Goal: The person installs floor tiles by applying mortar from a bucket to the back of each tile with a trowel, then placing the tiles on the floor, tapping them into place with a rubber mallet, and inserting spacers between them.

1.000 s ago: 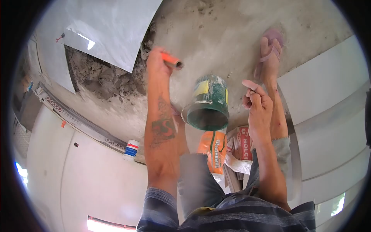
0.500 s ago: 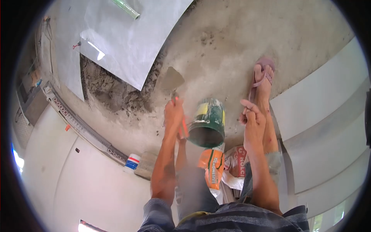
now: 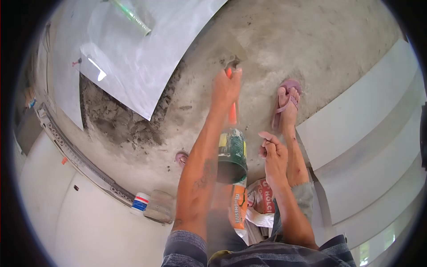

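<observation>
My left hand is closed around the orange handle of a trowel, held out over the grey floor. The trowel's blade, blurred and close in colour to the floor, points away from me. Below the handle stands a green bucket smeared with white, its dark mouth facing me. To the right of the bucket, my right hand has its index finger extended and the others loosely curled. I see nothing in it, and it does not touch the bucket.
A large pale sheet lies beside crumbled grey mortar, with a green tube on it. Near my legs are an orange tile adhesive bag, a red-and-white sack and a small tub. Pale steps rise at right.
My left hand has carried the trowel forward and to the right, away from the bucket's left side. My right hand keeps its pose, while the whole view has shifted slightly.
</observation>
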Demonstrator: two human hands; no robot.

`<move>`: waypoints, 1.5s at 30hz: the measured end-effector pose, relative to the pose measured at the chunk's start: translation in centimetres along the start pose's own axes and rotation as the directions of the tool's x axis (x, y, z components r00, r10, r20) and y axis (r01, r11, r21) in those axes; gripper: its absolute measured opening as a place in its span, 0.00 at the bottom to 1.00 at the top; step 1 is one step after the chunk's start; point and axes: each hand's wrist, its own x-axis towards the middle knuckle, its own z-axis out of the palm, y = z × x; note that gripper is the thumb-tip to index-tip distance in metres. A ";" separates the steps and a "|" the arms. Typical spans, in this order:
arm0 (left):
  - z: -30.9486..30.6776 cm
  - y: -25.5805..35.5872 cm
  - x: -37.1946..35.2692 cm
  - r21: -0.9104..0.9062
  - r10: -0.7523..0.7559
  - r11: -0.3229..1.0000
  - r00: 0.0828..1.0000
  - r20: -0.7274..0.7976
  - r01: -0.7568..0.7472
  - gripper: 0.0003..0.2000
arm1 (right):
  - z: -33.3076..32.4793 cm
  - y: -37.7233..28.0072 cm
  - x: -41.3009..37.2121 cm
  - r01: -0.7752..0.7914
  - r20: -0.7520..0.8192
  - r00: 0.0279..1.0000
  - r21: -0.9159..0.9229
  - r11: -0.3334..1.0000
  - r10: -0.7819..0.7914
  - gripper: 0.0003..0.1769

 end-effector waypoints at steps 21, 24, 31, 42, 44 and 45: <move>-3.2 -1.1 -5.2 -0.079 -0.379 0.923 0.925 -0.004 0.378 0.20 | -1.3 -5.1 2.1 0.045 -0.076 0.997 0.245 0.969 -0.027 0.16; -5.3 -1.3 -5.1 0.059 -0.267 0.963 0.963 0.038 0.265 0.21 | -0.9 -4.4 -0.1 -0.015 -0.018 1.000 0.241 0.971 0.020 0.16; -5.0 8.4 1.7 0.149 -0.071 0.987 0.995 0.066 0.060 0.14 | -1.5 -4.3 1.3 0.048 -0.033 0.999 0.268 0.962 -0.040 0.15; -1.2 13.6 6.7 0.224 0.178 0.953 0.976 0.125 -0.202 0.17 | -1.4 -4.8 1.1 -0.033 -0.041 0.998 0.279 0.960 0.046 0.17; -2.4 10.1 5.7 0.251 0.269 0.924 0.957 0.112 -0.289 0.17 | -1.2 -4.2 0.8 -0.028 -0.028 0.999 0.296 0.955 0.038 0.17; -2.8 7.9 5.5 0.260 0.300 0.913 0.950 0.090 -0.313 0.17 | -1.0 -3.8 0.8 -0.018 -0.025 0.999 0.313 0.949 0.027 0.17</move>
